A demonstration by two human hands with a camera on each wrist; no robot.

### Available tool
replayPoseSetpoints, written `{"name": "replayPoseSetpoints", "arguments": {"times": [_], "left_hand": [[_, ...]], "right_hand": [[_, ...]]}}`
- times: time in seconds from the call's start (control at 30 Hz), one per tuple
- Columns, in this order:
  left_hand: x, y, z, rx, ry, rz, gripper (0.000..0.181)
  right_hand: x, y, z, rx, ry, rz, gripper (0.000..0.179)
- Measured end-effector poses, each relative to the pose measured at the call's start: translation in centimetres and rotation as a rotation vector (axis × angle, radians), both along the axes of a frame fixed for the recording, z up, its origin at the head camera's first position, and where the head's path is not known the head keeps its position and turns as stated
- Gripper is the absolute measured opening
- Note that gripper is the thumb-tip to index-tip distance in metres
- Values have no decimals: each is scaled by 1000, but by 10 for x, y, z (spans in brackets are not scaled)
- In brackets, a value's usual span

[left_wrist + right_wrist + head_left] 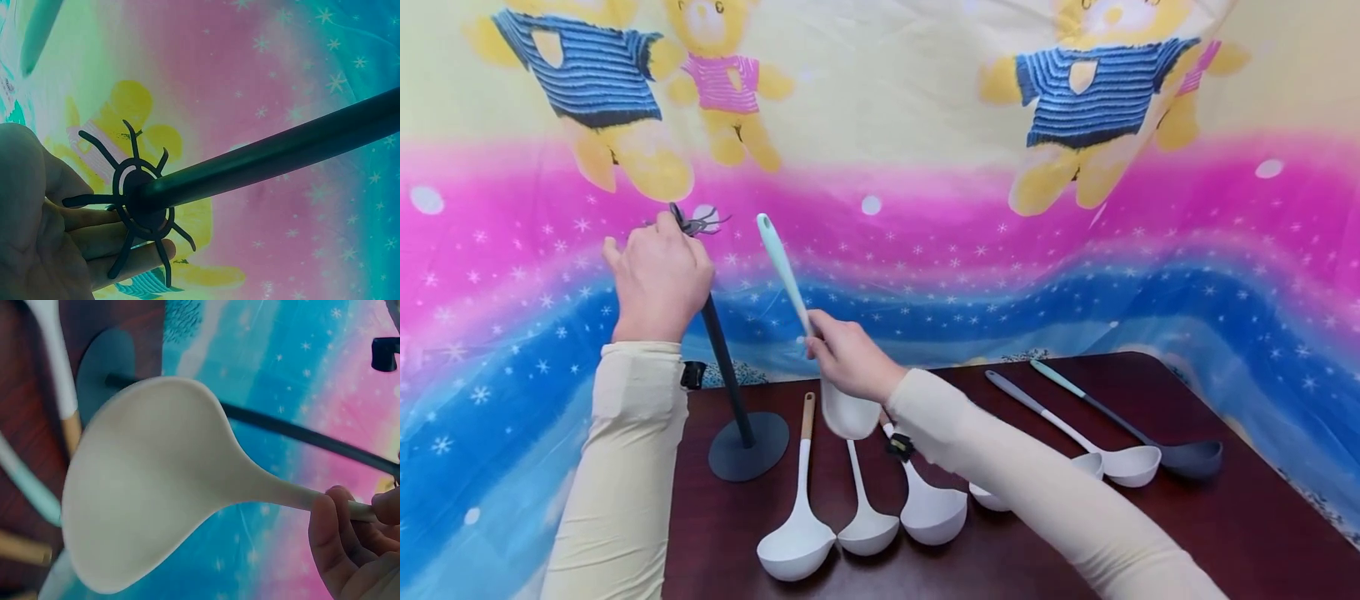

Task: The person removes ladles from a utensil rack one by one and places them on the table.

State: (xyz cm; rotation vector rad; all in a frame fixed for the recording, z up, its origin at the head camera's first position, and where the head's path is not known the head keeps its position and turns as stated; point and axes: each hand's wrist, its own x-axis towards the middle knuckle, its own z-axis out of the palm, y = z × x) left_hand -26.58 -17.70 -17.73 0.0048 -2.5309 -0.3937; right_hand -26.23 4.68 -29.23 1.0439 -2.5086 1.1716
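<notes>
My left hand (658,279) is at the top of a dark grey utensil stand (722,358). In the left wrist view its fingers (125,262) lie nearly straight against the far side of the stand's hook ring (119,194). In front of me, my right hand (853,354) pinches a ladle (782,262) by the lower part of its handle. The ladle is raised, its mint handle end up and leaning left toward the stand, its cream-white bowl (144,481) hanging below. The hand and sleeve hide part of it in the head view.
On the dark table (715,542) lie a wooden-handled white ladle (797,546), more white ladles (868,533), a grey-handled white ladle (1131,465) and a dark grey ladle (1191,460) with a mint handle. My right sleeve partly covers some. A bear-printed cloth (880,125) hangs behind.
</notes>
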Motion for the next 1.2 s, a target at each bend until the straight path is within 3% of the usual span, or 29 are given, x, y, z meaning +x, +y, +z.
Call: {"name": "replayPoseSetpoints", "arguments": {"times": [0.33, 0.7, 0.93, 1.2], "left_hand": [[-1, 0, 1, 1, -9, -3, 50], [-1, -1, 0, -29, -2, -4, 46], [-1, -2, -1, -35, -9, -13, 47], [-1, -1, 0, -39, -24, -17, 48]], "right_hand": [[17, 99, 0, 83, 77, -152, 31], [38, 211, -1, 201, 67, -396, 26], [44, 278, -7, 320, -39, -536, 39], [31, 351, -11, 425, -206, -623, 43]]}}
